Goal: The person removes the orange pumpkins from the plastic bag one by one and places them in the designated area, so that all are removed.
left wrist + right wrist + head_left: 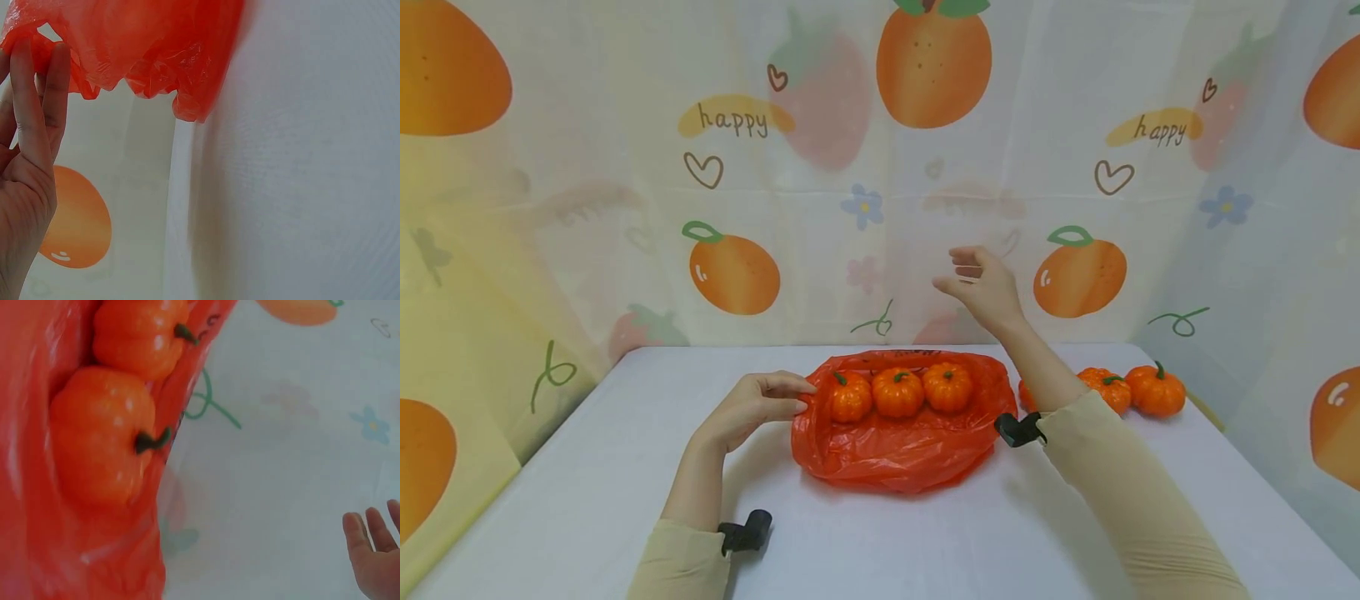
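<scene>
A red plastic bag point(895, 462) lies on the table with its mouth spread wide, and three small orange pumpkins point(898, 393) sit in a row inside it. My left hand point(756, 408) pinches the bag's left rim between fingers and thumb. In the left wrist view the left fingers point(30, 106) are at the crumpled red edge. My right hand point(988, 292) is raised above and behind the bag, holding nothing, fingers spread apart. The right wrist view shows two of the bagged pumpkins point(103, 434) with green stems, and part of the right hand point(378, 562) at the lower right.
To the right of the bag more small pumpkins point(1156, 390) stand on the white table point(880, 550), one partly hidden by my right forearm. A curtain point(925, 217) printed with fruit hangs behind and beside the table. Black wrist cameras point(747, 532) are strapped to both wrists.
</scene>
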Motion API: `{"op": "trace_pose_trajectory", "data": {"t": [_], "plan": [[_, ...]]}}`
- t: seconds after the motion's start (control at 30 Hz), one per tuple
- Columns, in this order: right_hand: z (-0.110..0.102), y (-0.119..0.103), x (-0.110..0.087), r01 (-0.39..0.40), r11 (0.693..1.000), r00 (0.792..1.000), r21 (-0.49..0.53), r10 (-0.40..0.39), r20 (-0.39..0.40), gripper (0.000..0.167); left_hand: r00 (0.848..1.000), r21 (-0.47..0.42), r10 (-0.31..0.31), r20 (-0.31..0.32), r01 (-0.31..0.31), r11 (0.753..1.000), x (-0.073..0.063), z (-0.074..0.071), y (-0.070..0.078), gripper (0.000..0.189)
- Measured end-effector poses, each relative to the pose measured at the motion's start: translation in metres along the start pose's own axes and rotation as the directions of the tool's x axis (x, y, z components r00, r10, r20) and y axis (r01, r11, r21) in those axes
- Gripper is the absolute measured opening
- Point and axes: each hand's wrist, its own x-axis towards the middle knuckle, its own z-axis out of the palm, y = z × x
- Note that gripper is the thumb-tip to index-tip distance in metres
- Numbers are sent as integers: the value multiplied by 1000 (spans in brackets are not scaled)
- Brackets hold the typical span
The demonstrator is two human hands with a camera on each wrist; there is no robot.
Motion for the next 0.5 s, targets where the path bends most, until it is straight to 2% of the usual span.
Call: {"op": "trace_pose_trajectory", "data": {"t": [0.2,0.5], "plan": [[23,-6,0,0,997,998,75,-5,60,51,1000,-4,2,2,-2,1000,1,0,0,36],[54,-13,0,-30,994,982,105,10,190,40,1000,-7,5,7,-5,1000,1,-2,-1,37]]}}
